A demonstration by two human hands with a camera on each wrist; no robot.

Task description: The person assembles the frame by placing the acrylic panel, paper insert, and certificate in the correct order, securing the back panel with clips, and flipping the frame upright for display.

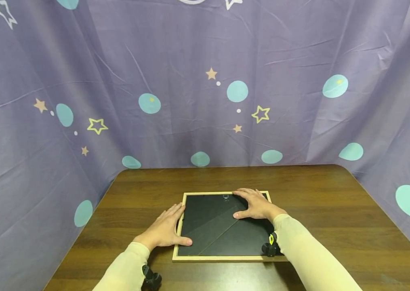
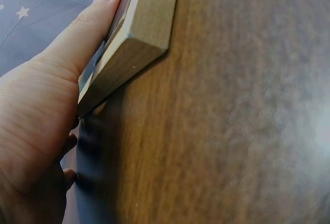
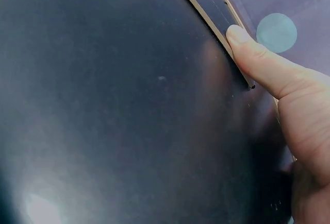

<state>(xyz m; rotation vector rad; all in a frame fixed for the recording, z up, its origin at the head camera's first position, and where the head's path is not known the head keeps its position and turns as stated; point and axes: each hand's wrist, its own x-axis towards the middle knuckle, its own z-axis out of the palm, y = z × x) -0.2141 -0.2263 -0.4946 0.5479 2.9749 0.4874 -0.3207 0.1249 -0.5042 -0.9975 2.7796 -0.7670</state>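
Note:
A picture frame [image 1: 226, 258] with a pale wood border lies back side up on the table, its black backing board [image 1: 241, 244] showing. A flat black support leg [image 1: 215, 227] runs diagonally across the board. At the frame's left side rests my left hand [image 1: 165, 230], fingers extended along the outer edge and thumb over the board. My right hand [image 1: 257, 204] is spread over the upper right part. Its fingers reach the top border, and the thumb [image 3: 245, 46] touches the leg's edge in the right wrist view. The left wrist view shows a corner of the wood border [image 2: 121, 69] beside my left thumb.
The brown wood-grain table [image 1: 146, 182] has rounded far corners. A purple curtain [image 1: 190, 133] with stars and teal spots hangs around its back and sides. Each sleeved wrist carries a black camera mount, such as the left mount [image 1: 151, 279].

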